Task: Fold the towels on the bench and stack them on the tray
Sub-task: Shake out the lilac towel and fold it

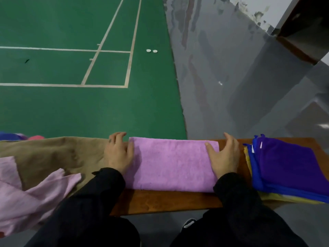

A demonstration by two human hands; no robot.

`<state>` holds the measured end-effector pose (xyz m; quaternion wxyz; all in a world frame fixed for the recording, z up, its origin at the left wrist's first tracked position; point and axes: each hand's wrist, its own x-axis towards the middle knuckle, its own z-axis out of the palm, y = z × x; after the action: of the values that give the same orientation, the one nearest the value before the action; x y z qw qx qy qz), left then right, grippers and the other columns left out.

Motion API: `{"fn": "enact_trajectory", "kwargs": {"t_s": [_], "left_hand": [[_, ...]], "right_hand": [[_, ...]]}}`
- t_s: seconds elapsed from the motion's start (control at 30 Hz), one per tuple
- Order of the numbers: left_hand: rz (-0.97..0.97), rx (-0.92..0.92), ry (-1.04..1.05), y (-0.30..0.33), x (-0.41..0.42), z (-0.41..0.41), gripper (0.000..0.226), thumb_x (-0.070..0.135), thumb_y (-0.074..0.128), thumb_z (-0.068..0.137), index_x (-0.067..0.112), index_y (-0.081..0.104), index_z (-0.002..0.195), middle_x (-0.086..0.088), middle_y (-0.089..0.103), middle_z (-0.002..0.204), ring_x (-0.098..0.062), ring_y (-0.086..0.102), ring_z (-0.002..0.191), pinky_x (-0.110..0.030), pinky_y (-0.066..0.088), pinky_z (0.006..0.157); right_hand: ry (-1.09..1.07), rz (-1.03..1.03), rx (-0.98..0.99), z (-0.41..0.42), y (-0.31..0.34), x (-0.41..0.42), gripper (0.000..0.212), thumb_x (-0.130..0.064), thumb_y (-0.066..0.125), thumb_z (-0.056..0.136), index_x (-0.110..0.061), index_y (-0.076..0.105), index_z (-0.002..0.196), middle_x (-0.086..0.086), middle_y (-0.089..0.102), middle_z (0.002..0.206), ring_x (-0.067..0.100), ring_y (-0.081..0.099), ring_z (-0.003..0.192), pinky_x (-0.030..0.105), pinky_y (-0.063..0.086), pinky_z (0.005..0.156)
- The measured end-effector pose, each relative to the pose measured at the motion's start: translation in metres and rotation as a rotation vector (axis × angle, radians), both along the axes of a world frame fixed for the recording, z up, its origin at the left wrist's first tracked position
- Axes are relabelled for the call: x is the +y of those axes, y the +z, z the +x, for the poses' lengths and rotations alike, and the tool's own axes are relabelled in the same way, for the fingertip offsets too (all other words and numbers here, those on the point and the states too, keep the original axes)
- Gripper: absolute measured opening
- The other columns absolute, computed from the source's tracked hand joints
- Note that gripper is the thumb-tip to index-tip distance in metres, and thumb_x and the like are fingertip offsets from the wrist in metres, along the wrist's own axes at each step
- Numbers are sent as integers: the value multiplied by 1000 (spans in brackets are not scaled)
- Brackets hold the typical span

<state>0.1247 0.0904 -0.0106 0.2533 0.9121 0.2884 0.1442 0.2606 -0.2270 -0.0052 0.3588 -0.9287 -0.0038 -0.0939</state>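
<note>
I have my left hand [119, 152] and right hand [224, 156] spread flat at opposite ends of the folded pink towel [170, 164] on the bench [160, 202]. Lifting carelessly toward the stack [288, 166] beside it could unfold it.

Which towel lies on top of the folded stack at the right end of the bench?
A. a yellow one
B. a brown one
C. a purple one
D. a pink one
C: the purple towel is the top layer of the stack, with blue and yellow edges showing below it; the pink towel lies apart, in the middle of the bench.
</note>
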Motion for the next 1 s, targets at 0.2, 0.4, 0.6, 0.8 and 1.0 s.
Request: {"fn": "enact_trajectory", "kwargs": {"t_s": [0.2, 0.4, 0.6, 0.8, 1.0], "left_hand": [[371, 233, -602, -29, -78, 2, 70, 68, 22, 100, 29, 29, 159, -5, 17, 168, -28, 13, 156, -57, 11, 124], [399, 413, -561, -42, -87, -7, 82, 78, 12, 94, 33, 3, 162, -4, -11, 169, -30, -11, 156, -69, -5, 118], [329, 437, -531, -44, -113, -48, 81, 75, 25, 95, 27, 29, 159, -10, 18, 167, -35, 18, 154, -75, 13, 115], [314, 383, -462, -26, -95, -23, 77, 74, 9, 97, 33, -2, 161, -2, -16, 168, -27, -18, 155, -64, -13, 119], [382, 446, -480, -34, -83, -13, 79, 76, -1, 94, 34, -11, 160, 0, -18, 167, -25, -17, 155, -63, -9, 120]], "right_hand": [[666, -624, -108, -40, -33, 36, 62, -54, 34, 101, -27, 39, 156, 9, 34, 165, 29, 35, 150, 47, 22, 123], [727, -748, 71, -49, -38, 32, 72, -65, 15, 98, -35, 15, 163, 5, 8, 172, 26, 12, 158, 43, 3, 126], [785, -737, 119, -71, -27, 17, 78, -70, 6, 94, -35, 10, 163, 0, -1, 171, 23, 4, 159, 39, -9, 123], [778, -718, 97, -70, -12, 47, 78, -64, -4, 91, -34, 2, 163, 2, -7, 172, 21, -3, 159, 39, -8, 125], [711, -750, 161, -53, -31, 51, 79, -68, -8, 90, -37, -9, 162, -2, -14, 171, 20, -10, 159, 42, -7, 127]]}}
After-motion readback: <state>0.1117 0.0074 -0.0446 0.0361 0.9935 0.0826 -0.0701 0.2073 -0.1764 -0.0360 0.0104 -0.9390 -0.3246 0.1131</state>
